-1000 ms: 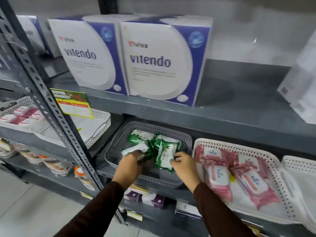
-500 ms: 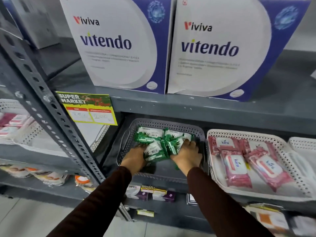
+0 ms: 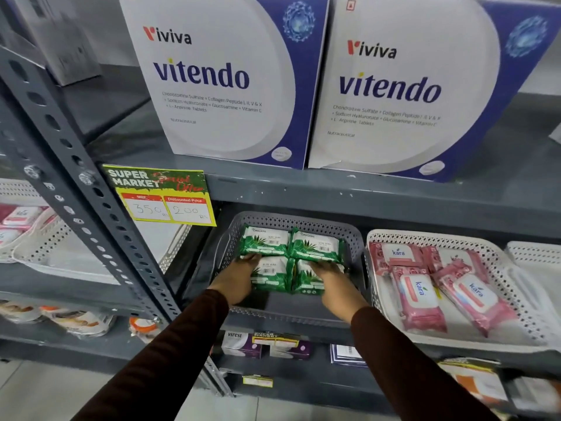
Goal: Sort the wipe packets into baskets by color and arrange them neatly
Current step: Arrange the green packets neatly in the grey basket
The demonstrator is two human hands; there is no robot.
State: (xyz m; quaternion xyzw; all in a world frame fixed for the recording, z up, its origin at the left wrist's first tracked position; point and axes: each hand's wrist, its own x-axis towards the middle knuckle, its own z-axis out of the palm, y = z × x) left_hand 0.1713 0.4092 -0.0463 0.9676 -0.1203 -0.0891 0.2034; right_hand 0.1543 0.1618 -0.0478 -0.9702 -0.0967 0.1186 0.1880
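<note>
Four green wipe pkts (image 3: 291, 259) in 2×2 block inside grey basket (image 3: 353, 238), mid shelf, pushed toward basket's rear wall; front part of basket floor bare. Long axes of pkts approx left-right, parallel to shelf edge; back pair flat w/ labels up, front pair tipped slightly toward viewer. Left hand (image 3: 236, 279) at front-left pkt, palm against its outer left edge, fingers curled under/around the corner; right hand (image 3: 331, 278) at front-right pkt, laid over its right end, fingers spread across top. Both hands loosely cupped, neither closed into a full grasp, bracketing front pair from opposite sides, pkts between the palms. Block directly ahead of both wrists, slightly farther in; both hands about equally near. Judged step: squaring up front row against back row, so next push prob. inward and toward rear. Pink pkts (image 3: 431, 287) in white basket (image 3: 516, 287) just beside, to the right: colours already separate, but pink ones lying skewed, some overlapping, prob. still to be straightened. Right hand nearer for that. Yellow price tag (image 3: 159, 196) on shelf edge above-left, clear of hands.
</note>
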